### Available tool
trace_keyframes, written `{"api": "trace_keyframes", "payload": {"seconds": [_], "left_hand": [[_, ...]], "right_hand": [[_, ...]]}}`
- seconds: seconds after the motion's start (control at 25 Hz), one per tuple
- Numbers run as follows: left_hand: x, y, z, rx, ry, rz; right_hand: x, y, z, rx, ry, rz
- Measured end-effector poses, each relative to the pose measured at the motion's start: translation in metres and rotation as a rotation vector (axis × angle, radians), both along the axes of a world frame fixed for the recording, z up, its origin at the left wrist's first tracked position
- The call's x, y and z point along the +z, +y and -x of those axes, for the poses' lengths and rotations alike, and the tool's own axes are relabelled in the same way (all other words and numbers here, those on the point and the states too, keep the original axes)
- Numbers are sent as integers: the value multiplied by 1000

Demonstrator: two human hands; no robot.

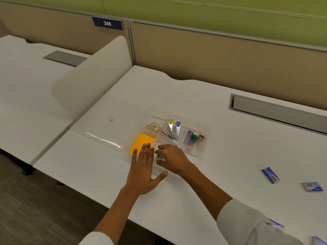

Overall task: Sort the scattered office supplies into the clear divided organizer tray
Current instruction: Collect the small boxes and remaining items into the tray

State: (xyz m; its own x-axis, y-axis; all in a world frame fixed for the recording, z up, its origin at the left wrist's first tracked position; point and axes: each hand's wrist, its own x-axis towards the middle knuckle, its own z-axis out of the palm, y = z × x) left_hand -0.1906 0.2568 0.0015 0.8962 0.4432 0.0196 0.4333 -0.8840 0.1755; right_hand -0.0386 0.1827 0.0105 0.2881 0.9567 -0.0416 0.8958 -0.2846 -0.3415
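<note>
The clear tray (206, 137) is light and sits loose on the tabletop (203, 183). If the right hand (172, 159) pushes down or sideways against the near wall while setting its item in, the tray could slide or tip at that edge. The left hand (144, 167) appears placed to prevent this, though it bears on only one corner.

The small item (158, 157) in the right hand is mostly hidden. It may slip from the fingertips and land in the wrong compartment or on the tabletop beside the wall. Its type cannot be told.

Three small packets remain well apart from the tray on the right: a blue packet (270, 175), a grey-blue packet (312, 186) and one at the lower right edge (318, 242). Reaching for these could drag a sleeve across the tray.

Grip, left hand: released. The fingers lie straight and spread, fingertips over the near edge of the orange notepad (142, 143) in the left compartment, thumb out on the tabletop.

Grip, right hand: grasping. The fingers curl round the small item at the near wall of the tray, just right of the left hand.

Already in the tray: a tape roll (153, 127) beyond the notepad, clips (172, 131) in the middle compartment, small tubes (194, 138) in the right one.
</note>
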Motion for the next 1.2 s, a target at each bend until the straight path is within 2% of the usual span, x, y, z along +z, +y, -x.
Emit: {"api": "trace_keyframes", "payload": {"seconds": [0.24,0.4,0.6,0.76,1.0,1.2], "left_hand": [[1,2,0,-3,0,13],[7,-2,-1,-12,-36,18],[22,-28,-18,-100,-83,21],[28,-79,-49,-265,-73,31],[31,-169,-95,-546,-118,61],[22,-243,-118,-738,21,145]], "right_hand": [[-1,-10,-5,57,-142,-45],[0,-37,-4,18,-208,-140],[6,-90,-2,-87,-178,-206],[6,-160,-6,-309,-62,-238],[-1,-276,-17,-613,-40,-263],[-16,-361,-17,-820,-2,-254]]}}
